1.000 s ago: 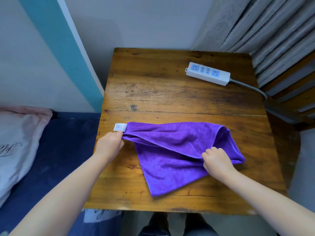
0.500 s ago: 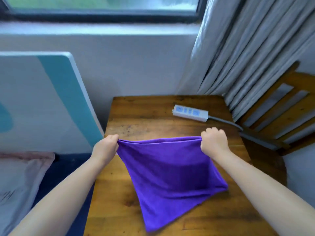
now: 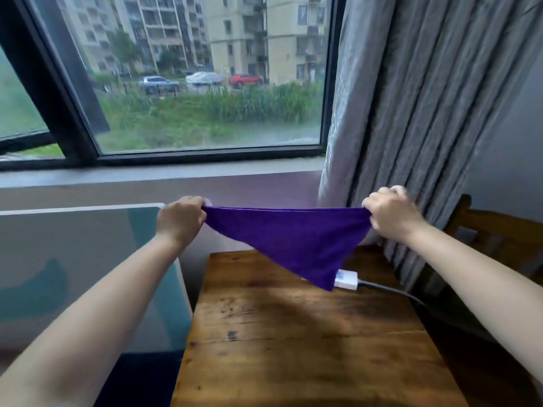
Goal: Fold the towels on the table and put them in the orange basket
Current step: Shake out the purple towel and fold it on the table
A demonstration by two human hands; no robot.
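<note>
Change since earlier frame: both hands have risen from just above the table to well above it, and they have drawn apart; the towel's lower corner has left the wood.
Left hand (image 3: 179, 220): fingers curled, pinching the towel's left top corner.
Right hand (image 3: 389, 216): fingers curled, pinching the right top corner.
Purple towel (image 3: 296, 242): held in the air between the two hands, above the far end of the wooden table (image 3: 308, 342); top edge taut and about level.
Long axis: runs left to right, hand to hand, across the person's front.
Hang: cloth drops from that edge to a single point, which lies lower and nearer the right hand, in front of the white power strip (image 3: 348, 280).
Nearer hand: neither; both sit at about the same reach.
Judgement, next move: lowering the cloth flat onto the table calls for both hands to descend together, edge kept level.
Orange basket: not in view.
</note>
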